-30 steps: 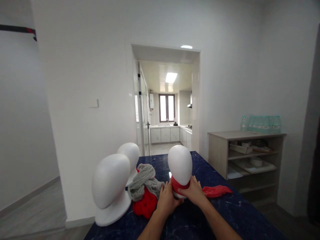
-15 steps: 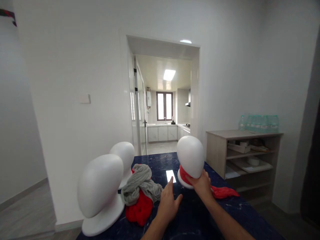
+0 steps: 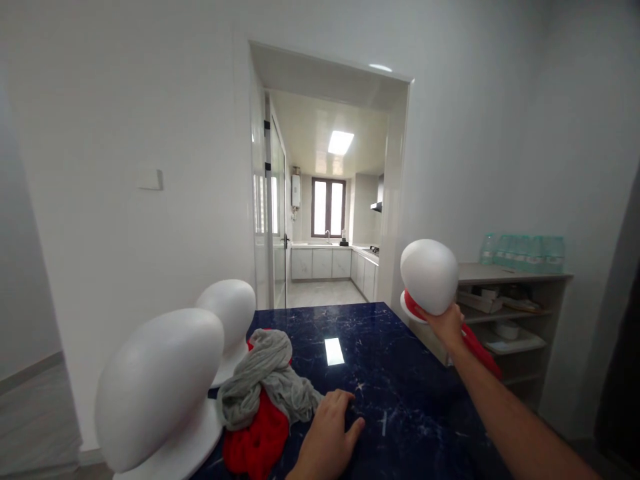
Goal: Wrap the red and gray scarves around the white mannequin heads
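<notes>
Head view: nearest us, our left hand holds nothing, thumb spread from loosely curled fingers, low over the blue table and just beside the grey cloth. Can't tell if it touches either. Grey cloth lies heaped on a red cloth. To their left: a large dummy head, a second dummy head behind it.

Farther out, our right hand is clamped round the neck of the held dummy head, thumb on the red scarf, other fingers mostly hidden. That head is tilted, past the table's right edge; we read it as lifted. Scarf tail hangs behind our forearm.

Status, our judgement: one head wrapped; two with no cloth we can see; grey and red cloths loose.

Beyond: cabinet, bottles on top.
</notes>
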Motion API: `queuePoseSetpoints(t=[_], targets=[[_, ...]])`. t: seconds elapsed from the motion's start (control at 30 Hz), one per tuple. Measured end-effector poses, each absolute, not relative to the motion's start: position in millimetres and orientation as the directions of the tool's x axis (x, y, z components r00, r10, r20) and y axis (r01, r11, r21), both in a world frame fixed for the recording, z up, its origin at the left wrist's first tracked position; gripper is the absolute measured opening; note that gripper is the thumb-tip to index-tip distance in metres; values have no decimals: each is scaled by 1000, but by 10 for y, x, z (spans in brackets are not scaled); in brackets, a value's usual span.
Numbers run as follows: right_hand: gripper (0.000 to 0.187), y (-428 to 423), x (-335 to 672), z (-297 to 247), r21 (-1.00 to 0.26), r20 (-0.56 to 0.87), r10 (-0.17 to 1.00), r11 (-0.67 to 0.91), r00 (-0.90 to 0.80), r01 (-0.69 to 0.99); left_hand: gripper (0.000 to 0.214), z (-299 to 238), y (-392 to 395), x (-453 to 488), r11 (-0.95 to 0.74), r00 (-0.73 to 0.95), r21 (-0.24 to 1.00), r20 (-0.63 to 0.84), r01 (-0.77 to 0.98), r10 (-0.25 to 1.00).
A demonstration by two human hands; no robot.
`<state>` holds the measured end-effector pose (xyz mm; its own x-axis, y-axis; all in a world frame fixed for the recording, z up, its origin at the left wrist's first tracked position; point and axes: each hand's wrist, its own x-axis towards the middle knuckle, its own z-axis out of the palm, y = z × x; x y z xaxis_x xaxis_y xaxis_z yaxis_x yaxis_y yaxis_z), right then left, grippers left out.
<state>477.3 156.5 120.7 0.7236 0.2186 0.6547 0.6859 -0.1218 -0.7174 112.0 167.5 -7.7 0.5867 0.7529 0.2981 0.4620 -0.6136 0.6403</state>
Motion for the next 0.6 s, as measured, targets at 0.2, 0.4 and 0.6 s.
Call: queuePoseSetpoints(t=[0.2, 0.4, 0.6], targets=[[88, 2273, 4663, 757, -715, 528, 376, -287, 762, 637, 33, -62, 1679, 1116, -598, 605, 650, 258, 468, 753], [70, 2771, 4326, 337, -649, 432, 508, -399, 745, 648, 32, -31, 1651, 1113, -588, 601, 662, 251, 466, 759], [43, 2761, 4265, 65, -540, 383, 616, -456, 689, 708, 27, -3, 1612, 1115, -601, 597, 665, 281, 443, 751]])
